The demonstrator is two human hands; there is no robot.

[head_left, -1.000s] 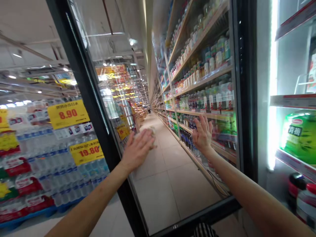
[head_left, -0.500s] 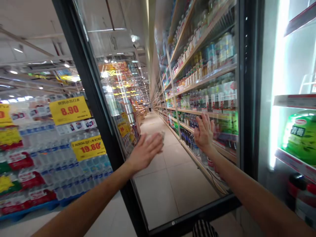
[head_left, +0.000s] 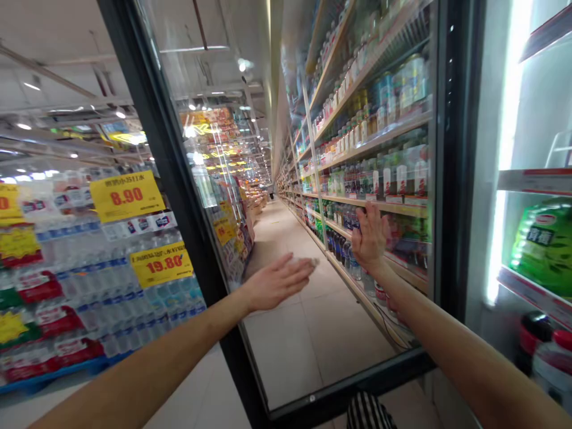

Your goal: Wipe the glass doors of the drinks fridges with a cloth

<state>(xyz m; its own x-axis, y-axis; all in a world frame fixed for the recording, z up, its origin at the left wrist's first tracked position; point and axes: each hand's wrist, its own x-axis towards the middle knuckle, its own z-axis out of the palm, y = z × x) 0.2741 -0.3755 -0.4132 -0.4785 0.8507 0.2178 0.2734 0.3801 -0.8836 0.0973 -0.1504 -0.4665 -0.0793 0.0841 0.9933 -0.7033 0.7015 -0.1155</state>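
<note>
In front of me stands a glass cooler door [head_left: 290, 357] with a black frame, swung open. My left hand [head_left: 279, 283] lies at the lower middle of the pane, fingers stretched out and pointing right. A small pale patch shows just past its fingertips; whether that is a cloth or a reflection I cannot tell. Toward the pane's right side, my right hand [head_left: 370, 241] is raised with its fingers upright and slightly apart, the palm toward the glass. It holds nothing that I can see.
Through the glass, shelves of bottled drinks [head_left: 353, 143] run along an aisle. At right is the lit cooler interior with a green package [head_left: 545, 247] and red-capped bottles [head_left: 556, 360]. Stacked water packs [head_left: 134, 322] with yellow price signs [head_left: 127, 196] stand left. A striped garment [head_left: 369, 411] shows below.
My left hand has slid right and slightly down across the pane, its fingers turning more level. The right hand stays nearly in place.
</note>
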